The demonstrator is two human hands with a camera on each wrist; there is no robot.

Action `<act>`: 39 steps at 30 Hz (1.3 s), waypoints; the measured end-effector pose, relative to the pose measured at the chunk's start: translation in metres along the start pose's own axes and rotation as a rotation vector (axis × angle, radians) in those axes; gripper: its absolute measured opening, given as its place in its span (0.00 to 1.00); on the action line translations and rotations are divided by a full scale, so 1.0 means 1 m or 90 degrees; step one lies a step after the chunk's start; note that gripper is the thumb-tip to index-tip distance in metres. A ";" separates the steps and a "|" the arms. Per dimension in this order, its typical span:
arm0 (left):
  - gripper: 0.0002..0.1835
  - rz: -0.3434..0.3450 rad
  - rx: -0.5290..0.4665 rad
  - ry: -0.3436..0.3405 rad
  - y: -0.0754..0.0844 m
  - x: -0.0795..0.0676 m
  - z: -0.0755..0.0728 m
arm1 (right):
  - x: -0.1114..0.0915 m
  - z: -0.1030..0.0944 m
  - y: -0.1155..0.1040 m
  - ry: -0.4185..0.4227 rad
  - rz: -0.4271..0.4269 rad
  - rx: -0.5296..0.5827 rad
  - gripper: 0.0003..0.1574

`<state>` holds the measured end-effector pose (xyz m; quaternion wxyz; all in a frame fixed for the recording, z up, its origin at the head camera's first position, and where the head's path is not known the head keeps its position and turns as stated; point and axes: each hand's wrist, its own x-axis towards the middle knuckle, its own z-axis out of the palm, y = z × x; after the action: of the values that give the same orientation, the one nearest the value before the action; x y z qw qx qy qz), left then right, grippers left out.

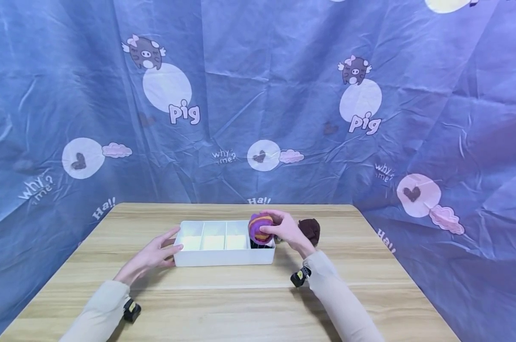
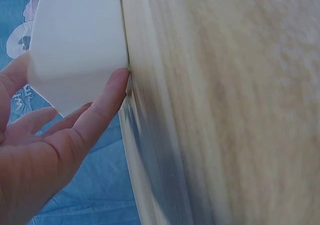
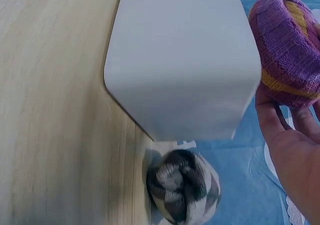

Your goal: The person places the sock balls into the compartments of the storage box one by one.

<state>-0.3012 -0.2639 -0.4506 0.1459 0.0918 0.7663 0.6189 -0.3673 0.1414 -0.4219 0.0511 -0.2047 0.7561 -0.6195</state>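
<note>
A white divided box (image 1: 224,257) stands on the table. My left hand (image 1: 154,251) is at its left end, fingers spread; in the left wrist view one fingertip touches the bottom edge of the white wall (image 2: 82,40). Over the rightmost compartment, my right hand (image 1: 287,230) holds a rolled-up pair of socks (image 1: 258,228), purple with orange stripes, between thumb and fingers. The right wrist view shows these knitted socks (image 3: 287,50) beside the box's upper edge. Something black (image 1: 260,245) lies in the compartment below them. The other compartments show bare white floors.
A dark brown rolled bundle (image 1: 310,231) sits right of the box, behind my right wrist. Near the box's right end lies a black, grey and white rolled sock bundle (image 3: 182,187). A blue printed curtain (image 1: 258,95) hangs behind the wooden table (image 1: 224,308).
</note>
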 end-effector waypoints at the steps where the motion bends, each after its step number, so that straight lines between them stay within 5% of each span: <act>1: 0.45 0.000 0.000 0.000 0.000 0.000 0.000 | 0.002 0.002 0.000 0.002 -0.003 0.001 0.35; 21: 0.44 0.012 -0.001 -0.006 -0.001 0.002 0.001 | 0.026 0.049 0.001 -0.020 -0.033 -0.001 0.33; 39: 0.45 -0.001 -0.013 0.007 -0.004 0.004 -0.002 | 0.027 0.063 0.007 -0.003 -0.027 -0.071 0.33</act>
<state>-0.3060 -0.2653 -0.4549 0.1431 0.0865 0.7609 0.6270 -0.3726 0.0745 -0.4379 0.0284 -0.2245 0.7851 -0.5766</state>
